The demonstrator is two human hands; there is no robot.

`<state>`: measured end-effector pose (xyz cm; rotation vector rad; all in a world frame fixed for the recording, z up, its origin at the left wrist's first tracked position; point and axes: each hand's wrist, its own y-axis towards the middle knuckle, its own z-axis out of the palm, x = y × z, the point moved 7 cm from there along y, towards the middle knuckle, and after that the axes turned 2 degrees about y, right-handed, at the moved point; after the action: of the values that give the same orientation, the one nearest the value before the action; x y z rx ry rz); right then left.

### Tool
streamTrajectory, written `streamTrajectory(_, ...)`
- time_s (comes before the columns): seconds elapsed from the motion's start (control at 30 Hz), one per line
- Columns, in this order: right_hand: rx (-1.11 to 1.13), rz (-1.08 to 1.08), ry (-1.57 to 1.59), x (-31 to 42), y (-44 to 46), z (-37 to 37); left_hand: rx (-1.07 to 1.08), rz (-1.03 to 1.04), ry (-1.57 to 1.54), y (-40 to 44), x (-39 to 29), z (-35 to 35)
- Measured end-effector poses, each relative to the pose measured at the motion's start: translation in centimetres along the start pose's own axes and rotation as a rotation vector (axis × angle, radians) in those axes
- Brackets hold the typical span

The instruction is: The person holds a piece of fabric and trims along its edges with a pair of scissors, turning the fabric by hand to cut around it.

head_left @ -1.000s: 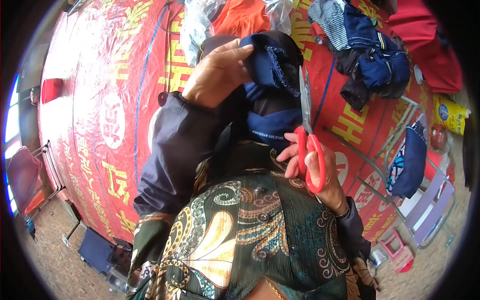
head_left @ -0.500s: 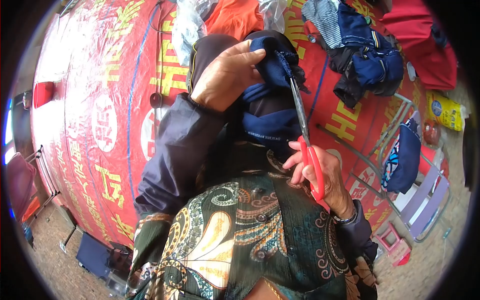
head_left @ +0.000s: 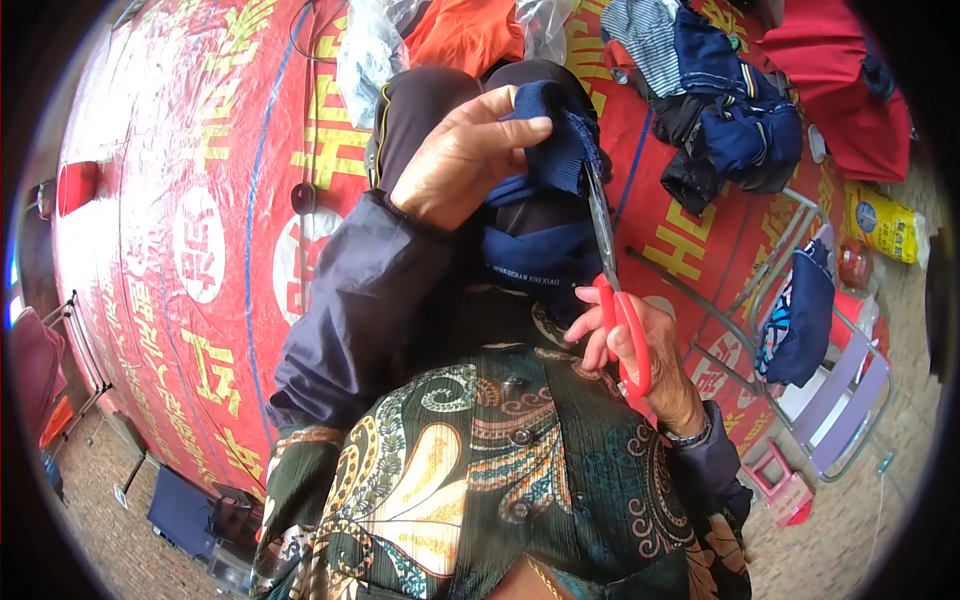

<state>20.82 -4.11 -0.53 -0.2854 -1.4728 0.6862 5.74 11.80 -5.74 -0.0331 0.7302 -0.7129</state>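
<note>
My left hand pinches a navy ribbed piece of cloth between thumb and fingers above my knees. Red-handled scissors are in my right hand, with fingers through the loops. Their blades point up and away from me, and the tips lie at the right edge of the held cloth. Whether the tips are in the fabric is hard to make out. Across my lap lies more navy cloth with small white lettering.
A red sheet with yellow characters spreads around me. Clothes are heaped at the upper right. A lilac folding chair and a pink stool stand at right. Orange cloth in clear plastic lies ahead.
My left hand and the navy cloth have shifted slightly down and to the right. More of the cloth's ribbed face shows beside the blades. The scissors stay nearly in place.
</note>
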Motion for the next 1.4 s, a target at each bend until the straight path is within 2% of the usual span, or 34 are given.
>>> streamTrajectory(0.23,0.006,0.034,-0.048,0.3,0.4,0.0,-0.023,0.005,0.04,-0.3,1.1,0.1)
streamTrajectory(0.63,0.016,0.097,0.091,-0.4,0.3,0.6,-0.104,-0.066,0.036,-1.0,3.3,0.0)
streamTrajectory(0.73,-0.019,0.096,0.038,-0.2,0.2,0.8,-0.102,-0.11,0.021,-1.1,3.6,0.1)
streamTrajectory(0.8,-0.012,0.099,0.029,-0.3,0.2,0.9,-0.075,-0.21,0.047,-1.2,4.1,0.2)
streamTrajectory(0.9,0.012,0.093,0.026,-0.1,0.1,1.1,-0.036,-0.219,0.013,-1.0,4.3,0.3)
streamTrajectory(1.13,0.013,0.078,0.024,-0.3,-0.4,1.2,-0.068,-0.16,-0.042,-0.9,4.1,0.5)
streamTrajectory(1.3,0.051,0.106,0.204,-1.6,-0.5,1.0,-0.032,-0.092,-0.087,-0.6,4.0,0.8)
streamTrajectory(1.4,0.05,0.092,0.192,-1.6,-0.3,1.1,-0.011,-0.057,-0.087,-0.6,4.1,0.8)
